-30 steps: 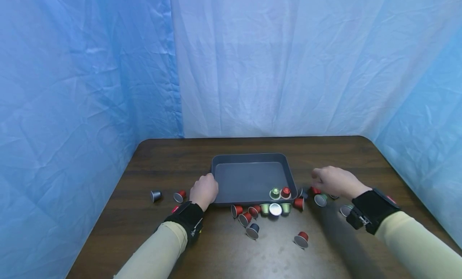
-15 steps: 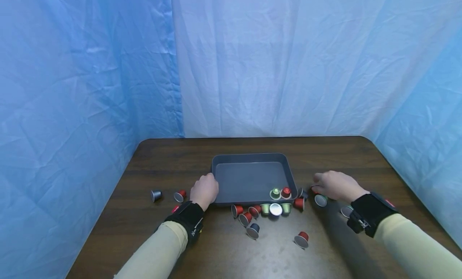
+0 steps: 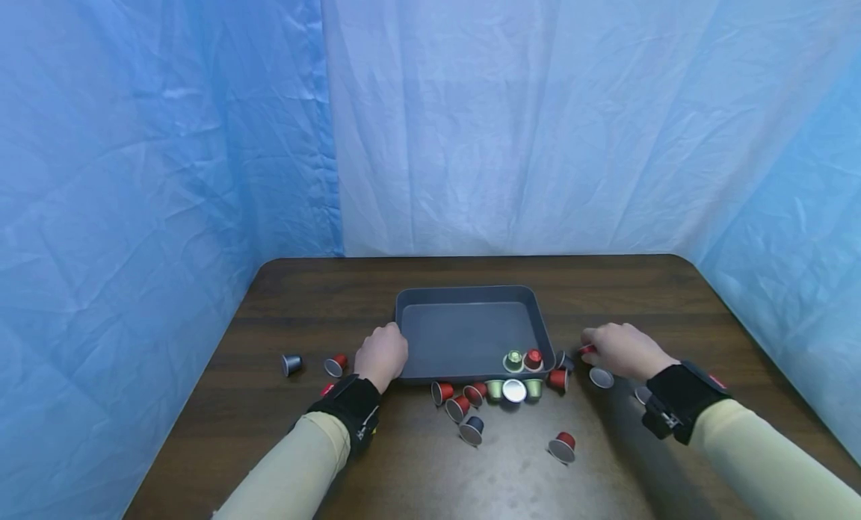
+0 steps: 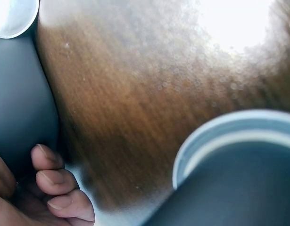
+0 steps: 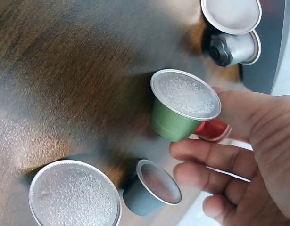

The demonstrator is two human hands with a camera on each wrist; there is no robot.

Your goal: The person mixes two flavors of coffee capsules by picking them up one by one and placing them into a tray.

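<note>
My left hand (image 3: pixel 382 353) grips the near left edge of a dark grey baking tray (image 3: pixel 464 327); its curled fingertips show against the tray's side in the left wrist view. Right of the tray, my right hand (image 3: pixel 625 350) reaches down among coffee capsules. A red coffee capsule (image 5: pixel 213 129) sits between its thumb and fingers, partly hidden behind a green capsule (image 5: pixel 175 123) with a silver lid. Inside the tray's near right corner stand a green capsule (image 3: pixel 513 361) and a red capsule (image 3: pixel 534 359), lids down.
Several red, green and dark capsules lie along the tray's near side, including a dark capsule (image 3: pixel 471 430) and a red capsule (image 3: pixel 562 447). Left of my left hand are a red capsule (image 3: pixel 335 365) and a dark blue capsule (image 3: pixel 291 364). Blue sheeting (image 3: pixel 444 131) hangs behind the table.
My right hand has lowered slightly towards me, and its fingers have closed in around the red capsule. The left hand and the tray have stayed put.
</note>
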